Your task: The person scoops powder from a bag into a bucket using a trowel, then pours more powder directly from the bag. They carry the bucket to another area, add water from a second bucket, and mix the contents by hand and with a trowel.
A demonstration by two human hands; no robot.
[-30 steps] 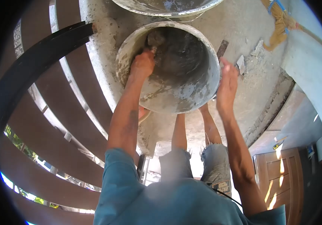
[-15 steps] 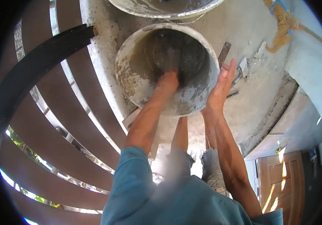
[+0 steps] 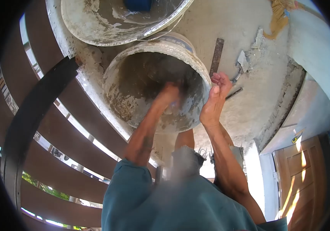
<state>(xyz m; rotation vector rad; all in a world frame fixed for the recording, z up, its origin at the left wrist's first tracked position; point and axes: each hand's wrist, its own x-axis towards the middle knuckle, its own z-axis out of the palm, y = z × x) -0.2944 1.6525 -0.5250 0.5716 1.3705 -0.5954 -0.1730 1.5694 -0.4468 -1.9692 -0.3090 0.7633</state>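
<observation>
A mortar-caked bucket point(image 3: 126, 104) is tilted so that its mouth faces me. My left hand point(image 3: 169, 93) reaches inside, near the inner wall. Its fingers are blurred and partly hidden, with a small bluish patch just below them that I cannot make out. My right hand point(image 3: 214, 104) rests at the bucket's right rim, fingers apart and slightly curled, thumb raised, gripping nothing.
A larger stained tub point(image 3: 84, 32) with a blue object point(image 3: 138, 4) inside stands beyond the bucket. To the right lie a flat metal bar point(image 3: 216, 56), a small dark strip point(image 3: 234, 93), broken chips point(image 3: 244, 61) and a straw broom point(image 3: 279, 21). Slatted railing runs along the left.
The view has shifted, bringing more of the larger tub into sight. The bucket has tipped further towards me. My left hand has moved within it, and my right hand's fingers have curled slightly.
</observation>
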